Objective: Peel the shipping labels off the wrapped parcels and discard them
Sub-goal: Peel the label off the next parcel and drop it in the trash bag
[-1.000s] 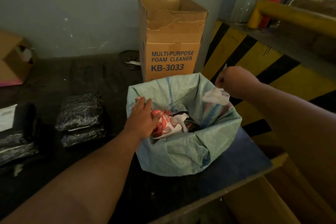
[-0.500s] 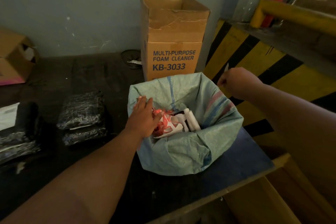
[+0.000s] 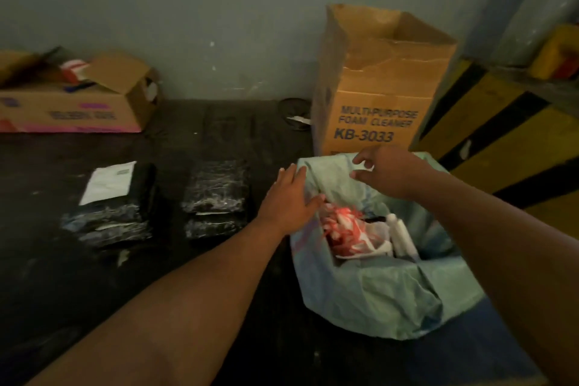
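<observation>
Resting on the near left rim of the bag [image 3: 391, 307], the left hand [image 3: 286, 202] is laid flat with fingers spread, and nothing is gripped in it. The right hand [image 3: 387, 172] is held over the far rim with fingers loosely curled and apart; no label can be made out in it, though the view is blurred there and a small scrap cannot be ruled out. Discarded paper is seen inside the bag: a red-and-white crumple [image 3: 346, 230] and a rolled white piece [image 3: 402, 236] beside it.

Two stacks of black wrapped parcels are set on the dark counter [image 3: 219, 276], left of the bag. The left stack [image 3: 112, 210] carries a white label [image 3: 108, 180] on its top parcel, not yet peeled. The right stack [image 3: 216, 197] shows no full label on top, only thin white edges between the parcels.

Several risks are judged from here. The bag is soft and slumped, so its rim may be folded inward if the left hand is lifted carelessly, and the next label could then be dropped outside. The label may be torn if it is pulled quickly from the crinkled wrap, leaving pieces stuck. Sticky backing could also be caught on the fingers, so that release over the bag is fouled.
</observation>
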Available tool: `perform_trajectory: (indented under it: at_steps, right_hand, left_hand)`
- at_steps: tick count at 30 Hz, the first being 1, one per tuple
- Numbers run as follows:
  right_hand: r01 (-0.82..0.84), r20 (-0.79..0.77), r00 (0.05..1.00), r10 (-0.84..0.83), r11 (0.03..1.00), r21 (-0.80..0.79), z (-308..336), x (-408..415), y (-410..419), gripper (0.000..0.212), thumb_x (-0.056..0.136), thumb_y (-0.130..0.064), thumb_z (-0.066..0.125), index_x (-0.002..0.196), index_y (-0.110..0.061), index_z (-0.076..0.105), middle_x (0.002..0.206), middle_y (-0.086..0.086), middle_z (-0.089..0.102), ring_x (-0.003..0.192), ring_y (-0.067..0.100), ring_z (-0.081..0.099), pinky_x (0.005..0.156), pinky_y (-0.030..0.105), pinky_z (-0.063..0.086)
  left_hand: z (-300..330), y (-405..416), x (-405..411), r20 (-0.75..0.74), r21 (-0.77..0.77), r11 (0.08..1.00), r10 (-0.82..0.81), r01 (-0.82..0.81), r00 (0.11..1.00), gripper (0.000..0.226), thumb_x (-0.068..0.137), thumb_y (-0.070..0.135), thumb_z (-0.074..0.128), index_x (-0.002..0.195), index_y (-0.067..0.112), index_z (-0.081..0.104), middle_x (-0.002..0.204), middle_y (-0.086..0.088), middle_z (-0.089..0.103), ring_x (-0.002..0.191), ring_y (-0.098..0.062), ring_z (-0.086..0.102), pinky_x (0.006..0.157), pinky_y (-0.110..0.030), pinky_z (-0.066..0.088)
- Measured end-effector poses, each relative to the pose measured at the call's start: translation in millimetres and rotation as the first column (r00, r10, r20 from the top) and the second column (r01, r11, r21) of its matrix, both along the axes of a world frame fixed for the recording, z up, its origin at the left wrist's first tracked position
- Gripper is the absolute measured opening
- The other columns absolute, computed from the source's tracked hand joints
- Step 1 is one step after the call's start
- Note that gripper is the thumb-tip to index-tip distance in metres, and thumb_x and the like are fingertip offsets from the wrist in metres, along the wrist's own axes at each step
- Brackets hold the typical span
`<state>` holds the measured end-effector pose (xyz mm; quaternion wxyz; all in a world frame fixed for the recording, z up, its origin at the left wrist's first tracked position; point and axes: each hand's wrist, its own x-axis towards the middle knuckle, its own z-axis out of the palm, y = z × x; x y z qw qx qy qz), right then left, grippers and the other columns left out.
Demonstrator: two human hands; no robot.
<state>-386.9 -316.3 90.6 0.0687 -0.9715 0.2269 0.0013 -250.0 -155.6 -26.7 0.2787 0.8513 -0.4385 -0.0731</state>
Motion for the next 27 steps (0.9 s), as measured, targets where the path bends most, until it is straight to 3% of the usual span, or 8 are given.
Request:
perform_trajectory:
  at_steps: [6, 11, 19, 23, 27]
  right_hand:
    - [-0.159, 0.041, 0.987, 0.157, 0.986, 0.055, -24, 91, 65, 0.042, 0.09, -0.043, 0.062, 0.124, -0.019, 0.063, 0.118, 0.006, 0.067, 0.108, 0.023, 0.062, 0.09, 0.03, 0.046]
    - [-0.129, 0.004, 0.991, 0.131, 0.973, 0.193, -61, 160, 104, 0.048, 0.089, -0.048, 0.062, 0.128, -0.021, 0.059, 0.122, 0.009, 0.064, 0.112, 0.022, 0.061, 0.093, 0.034, 0.049]
    - [0.062, -0.045, 0.998, -0.048, 0.907, 0.416, -146, 231, 137, 0.061, 0.091, -0.057, 0.053, 0.144, -0.033, 0.035, 0.142, 0.013, 0.039, 0.123, 0.032, 0.052, 0.102, 0.041, 0.045]
    - [0.166, -0.004, 0.982, -0.191, 0.841, 0.515, -178, 249, 145, 0.069, 0.089, -0.065, 0.046, 0.148, -0.042, 0.02, 0.153, 0.012, 0.021, 0.137, 0.035, 0.035, 0.109, 0.047, 0.037]
    - [0.215, 0.028, 0.96, -0.278, 0.798, 0.563, -209, 264, 149, 0.07, 0.084, -0.07, 0.049, 0.145, -0.048, 0.022, 0.15, 0.011, 0.027, 0.137, 0.035, 0.034, 0.108, 0.049, 0.037]
  left_hand:
    - [-14, 92, 76, 0.042, 0.113, 0.967, 0.224, -0.227, 0.974, 0.082, 0.096, 0.061, 0.05, 0.159, 0.019, 0.019, 0.167, -0.009, 0.014, 0.153, -0.028, 0.019, 0.12, -0.048, 0.029]
    - [-62, 171, 118, -0.034, 0.181, 0.917, 0.367, -0.355, 0.93, 0.083, 0.097, 0.062, 0.047, 0.16, 0.017, 0.017, 0.167, -0.01, 0.012, 0.152, -0.03, 0.02, 0.119, -0.05, 0.03]
    - [-150, 230, 136, 0.001, 0.425, 0.874, 0.259, -0.234, 0.966, 0.089, 0.095, 0.073, 0.027, 0.162, 0.02, 0.002, 0.169, -0.005, -0.005, 0.155, -0.023, -0.01, 0.126, -0.046, 0.005]
    - [-186, 246, 132, 0.036, 0.505, 0.843, 0.194, -0.185, 0.98, 0.09, 0.093, 0.078, 0.013, 0.161, 0.023, -0.008, 0.167, -0.002, -0.02, 0.152, -0.021, -0.024, 0.124, -0.047, -0.008]
    - [-206, 261, 136, 0.047, 0.513, 0.84, 0.18, -0.178, 0.983, 0.088, 0.094, 0.078, 0.01, 0.159, 0.025, -0.015, 0.164, 0.001, -0.028, 0.149, -0.018, -0.031, 0.122, -0.047, -0.013]
